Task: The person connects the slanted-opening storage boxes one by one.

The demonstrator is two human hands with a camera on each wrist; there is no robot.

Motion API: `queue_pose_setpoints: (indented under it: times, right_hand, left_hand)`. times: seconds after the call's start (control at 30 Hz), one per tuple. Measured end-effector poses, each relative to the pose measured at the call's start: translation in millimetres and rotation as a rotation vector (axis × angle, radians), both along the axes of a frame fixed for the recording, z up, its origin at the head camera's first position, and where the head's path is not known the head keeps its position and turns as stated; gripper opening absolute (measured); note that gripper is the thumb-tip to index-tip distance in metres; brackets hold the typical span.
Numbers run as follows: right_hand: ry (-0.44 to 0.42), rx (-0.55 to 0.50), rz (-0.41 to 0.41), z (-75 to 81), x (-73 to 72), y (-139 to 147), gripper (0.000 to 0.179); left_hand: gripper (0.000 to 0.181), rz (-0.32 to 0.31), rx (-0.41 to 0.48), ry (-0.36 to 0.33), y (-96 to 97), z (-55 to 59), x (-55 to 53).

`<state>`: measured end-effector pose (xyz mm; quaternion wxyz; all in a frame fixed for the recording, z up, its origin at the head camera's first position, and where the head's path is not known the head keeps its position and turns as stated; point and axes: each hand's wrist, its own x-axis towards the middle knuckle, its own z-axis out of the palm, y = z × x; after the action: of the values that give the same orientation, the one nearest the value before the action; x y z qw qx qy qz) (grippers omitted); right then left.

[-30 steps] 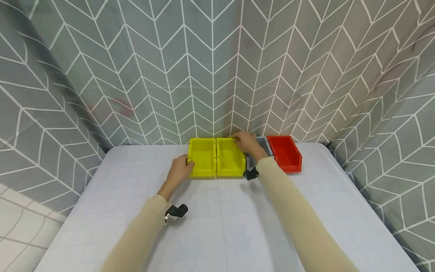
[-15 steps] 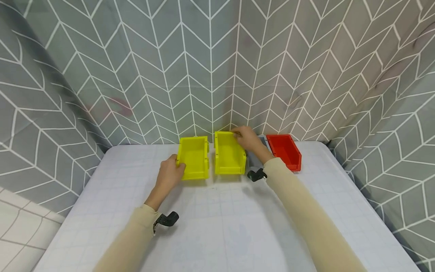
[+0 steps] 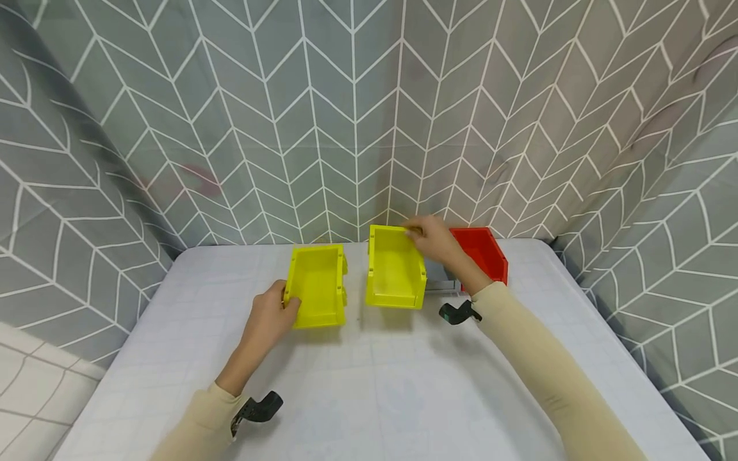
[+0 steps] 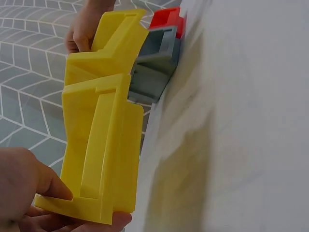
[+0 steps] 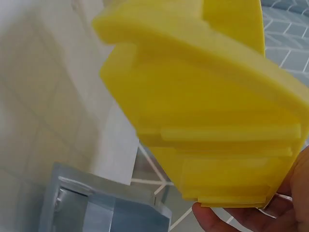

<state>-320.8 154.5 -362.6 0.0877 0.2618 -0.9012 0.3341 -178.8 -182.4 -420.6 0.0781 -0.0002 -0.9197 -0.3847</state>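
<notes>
My left hand (image 3: 267,322) grips the left wall of one yellow storage bin (image 3: 314,288), thumb inside and fingers under it, as the left wrist view shows. That bin is held above the table, tilted a little. My right hand (image 3: 434,240) pinches a second yellow storage bin (image 3: 395,272) at its back right corner, also off the table, with its shadow below. A gap separates the two yellow bins in the head view. Under my right forearm a grey bin (image 4: 153,67) stands on the table, partly hidden.
Right of the grey bin stands a red bin (image 3: 483,251), partly behind my right arm. A white cloth covers the table (image 3: 369,397). Grey patterned curtains (image 3: 323,115) hang behind the table and along both sides.
Both yellow bins have come up off the table and apart. The left one moved left and nearer to me, the right one slightly nearer. The grey and red bins stayed put.
</notes>
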Motion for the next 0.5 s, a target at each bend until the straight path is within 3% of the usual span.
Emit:
queue_pose_setpoints:
  times: [0.3, 0.5]
  right_hand:
    - [0.011, -0.027, 0.031, -0.3, 29.9, 6.5, 0.024]
    - [0.041, -0.024, 0.05, 3.5, 43.7, 10.6, 0.025]
  left_hand:
    - [0.016, -0.011, 0.056, -0.063, 0.0, -13.6, 33.3]
    - [0.016, -0.024, 0.116, -0.08, 5.8, -20.3, 52.6]
